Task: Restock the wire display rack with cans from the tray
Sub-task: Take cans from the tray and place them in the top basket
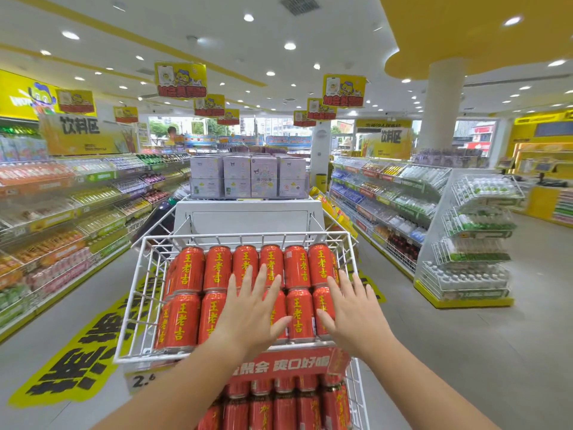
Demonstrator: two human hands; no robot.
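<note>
Left hand (248, 308), right hand (350, 311) pressing red cans (186, 318) in wire rack (142, 299); fingers (259, 279) splayed, gripping nothing; uneven shove risking rows toppling.

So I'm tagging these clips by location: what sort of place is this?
Most likely a supermarket's drinks aisle: shelves of bottled drinks on both sides, a white wire rack stacked with red cans, and yellow promo signs hanging from the ceiling.

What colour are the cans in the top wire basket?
The cans are red with yellow lettering; head view shows it best.
</note>
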